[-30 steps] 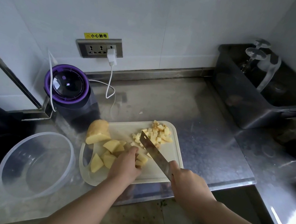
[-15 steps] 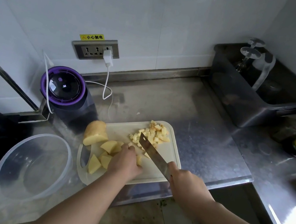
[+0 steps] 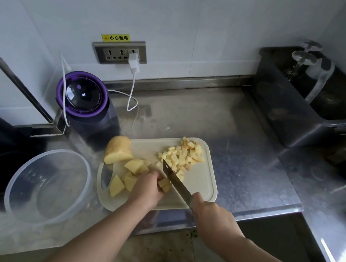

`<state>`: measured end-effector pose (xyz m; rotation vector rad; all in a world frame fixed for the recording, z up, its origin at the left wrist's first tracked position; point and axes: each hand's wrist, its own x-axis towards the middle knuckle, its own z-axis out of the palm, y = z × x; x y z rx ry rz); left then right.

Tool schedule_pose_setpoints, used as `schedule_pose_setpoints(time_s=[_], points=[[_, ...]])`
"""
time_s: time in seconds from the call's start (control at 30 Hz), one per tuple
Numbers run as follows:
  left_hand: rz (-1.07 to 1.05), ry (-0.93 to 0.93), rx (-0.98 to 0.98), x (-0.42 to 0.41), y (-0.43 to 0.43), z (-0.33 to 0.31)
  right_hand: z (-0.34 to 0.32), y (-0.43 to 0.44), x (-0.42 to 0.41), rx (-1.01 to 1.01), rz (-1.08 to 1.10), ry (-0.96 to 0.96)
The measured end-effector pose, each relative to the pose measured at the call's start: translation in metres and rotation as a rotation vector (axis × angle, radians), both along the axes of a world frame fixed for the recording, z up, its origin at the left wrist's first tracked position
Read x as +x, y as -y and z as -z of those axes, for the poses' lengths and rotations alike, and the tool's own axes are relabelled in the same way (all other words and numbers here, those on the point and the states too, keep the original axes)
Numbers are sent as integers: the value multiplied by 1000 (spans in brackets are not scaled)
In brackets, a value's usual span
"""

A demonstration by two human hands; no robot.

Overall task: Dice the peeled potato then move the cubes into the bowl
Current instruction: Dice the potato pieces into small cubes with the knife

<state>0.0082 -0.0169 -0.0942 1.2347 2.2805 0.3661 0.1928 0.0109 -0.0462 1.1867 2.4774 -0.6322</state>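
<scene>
Curled fingers of the left hand (image 3: 146, 190) pin a small potato piece (image 3: 164, 184) to the cutting board (image 3: 201, 181), the piece showing just past the fingertips on their right. The right hand (image 3: 210, 217) is wrapped around the handle of a knife (image 3: 174, 181). Its flat steel blade slants up and left, and its edge lies against the right side of the held piece.

The board is pale, smooth plastic with rounded corners and a handle slot at its left end. It lies at the front edge of the brushed steel worktop (image 3: 241, 163). A heap of small, pale yellow cubes (image 3: 183, 154) sits in the board's far right corner. 1 large rounded chunk (image 3: 118, 149), with a flat cut face, rests on its far left corner. Angular wedges (image 3: 117, 185) lie left of the left hand.

A round bowl (image 3: 11, 185) of clear plastic stands just left of the board, at the worktop's front edge.
</scene>
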Motion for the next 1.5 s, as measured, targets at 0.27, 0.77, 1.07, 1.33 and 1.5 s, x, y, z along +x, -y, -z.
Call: schedule_pose_setpoints(time_s=[0.27, 0.77, 1.07, 1.33, 1.5], points=[[-77, 61, 41, 4, 3, 6, 1, 2, -2, -28, 27, -5], [-111, 78, 100, 6, 11, 2, -22, 14, -14, 6, 7, -21], [-112, 31, 65, 5, 9, 2, -22, 18, -16, -46, 41, -26], [-109, 5, 48, 4, 7, 1, -22, 18, -16, -54, 38, -12], [-111, 2, 48, 5, 9, 0, -23, 19, -17, -52, 44, -23]])
